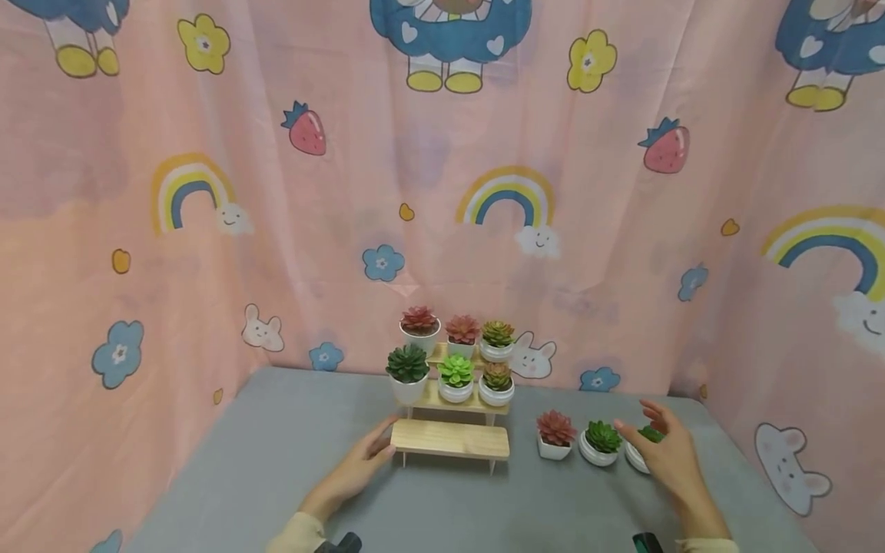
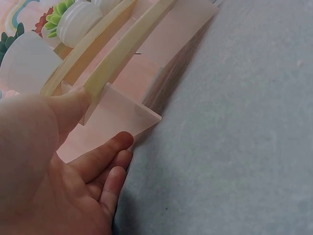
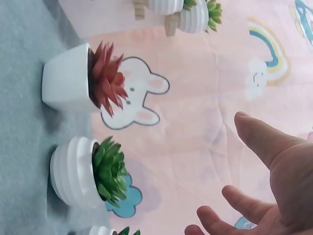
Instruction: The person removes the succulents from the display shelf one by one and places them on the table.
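My left hand [image 1: 355, 468] is at the left end of the lowest board [image 1: 449, 439] of a stepped wooden display stand. In the left wrist view its thumb [image 2: 73, 107] touches the board's end, while the other fingers lie fairly straight beside the clear side panel [image 2: 107, 125]. My right hand [image 1: 671, 453], fingers spread and holding nothing, hovers over the rightmost green succulent [image 1: 650, 435], partly hiding its white pot. Left of that stand another green succulent [image 1: 603, 438] in a ribbed round pot and a red succulent [image 1: 555, 428] in a square white pot.
The stand's upper two steps carry several potted succulents, among them a dark green one [image 1: 408, 364] and a bright green one [image 1: 456, 371]. A pink patterned curtain [image 1: 442, 284] hangs behind the grey table [image 1: 276, 430].
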{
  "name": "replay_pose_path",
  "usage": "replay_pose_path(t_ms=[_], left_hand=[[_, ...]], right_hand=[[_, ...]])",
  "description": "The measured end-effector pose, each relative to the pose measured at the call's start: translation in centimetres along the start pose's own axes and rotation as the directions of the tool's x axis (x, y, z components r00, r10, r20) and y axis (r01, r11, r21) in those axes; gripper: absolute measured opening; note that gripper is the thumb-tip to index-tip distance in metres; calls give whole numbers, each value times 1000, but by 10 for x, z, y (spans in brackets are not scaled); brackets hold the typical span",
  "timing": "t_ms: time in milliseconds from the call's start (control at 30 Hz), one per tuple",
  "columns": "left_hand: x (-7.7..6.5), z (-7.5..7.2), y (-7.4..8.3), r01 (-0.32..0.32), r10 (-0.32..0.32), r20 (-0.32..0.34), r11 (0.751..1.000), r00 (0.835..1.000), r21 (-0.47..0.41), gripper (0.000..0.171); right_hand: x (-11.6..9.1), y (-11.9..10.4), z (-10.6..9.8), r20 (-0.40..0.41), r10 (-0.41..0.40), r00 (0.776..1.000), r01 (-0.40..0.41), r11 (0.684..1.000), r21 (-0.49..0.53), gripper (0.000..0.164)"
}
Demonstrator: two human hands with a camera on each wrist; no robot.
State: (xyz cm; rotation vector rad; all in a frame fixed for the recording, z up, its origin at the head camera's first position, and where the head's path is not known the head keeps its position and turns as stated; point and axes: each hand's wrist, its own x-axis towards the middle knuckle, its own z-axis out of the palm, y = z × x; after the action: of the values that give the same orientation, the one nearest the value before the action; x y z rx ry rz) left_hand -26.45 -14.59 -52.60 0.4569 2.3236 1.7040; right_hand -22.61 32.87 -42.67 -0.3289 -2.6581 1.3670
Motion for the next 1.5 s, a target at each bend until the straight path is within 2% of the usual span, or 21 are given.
replay_pose_path(t_ms=[233,367,600,900,1067,1300,1500], left_hand=[[4,1,3,-12,12,-21,1000,1000,7,66],[4,1,2,-14,15,-25,999,1000,34,63],[3,1,3,-42,43,-14,999,999,28,63],[-2,0,2,-10,10,-17,1000,1000,30,63],[-4,1,2,5,-4,-26,999,1000,31,63],[0,0,5,-18,19,-27,999,999,37,63],[0,1,5,6,-5,-22,999,1000,32,62]], right_hand=[[-1,-10,7,12,-83,996,83,997,7,87],[-3,-11,11,29,-95,995,95,995,-4,86],[-6,-20,21,83,-94,992,96,995,-11,86],[-13,-25,41,95,-157,983,160,987,-18,75],[-16,-29,48,110,-165,980,165,986,9,74],[-15,-32,54,106,-212,972,210,977,25,71],[-14,-33,61,112,-214,970,211,977,38,70]])
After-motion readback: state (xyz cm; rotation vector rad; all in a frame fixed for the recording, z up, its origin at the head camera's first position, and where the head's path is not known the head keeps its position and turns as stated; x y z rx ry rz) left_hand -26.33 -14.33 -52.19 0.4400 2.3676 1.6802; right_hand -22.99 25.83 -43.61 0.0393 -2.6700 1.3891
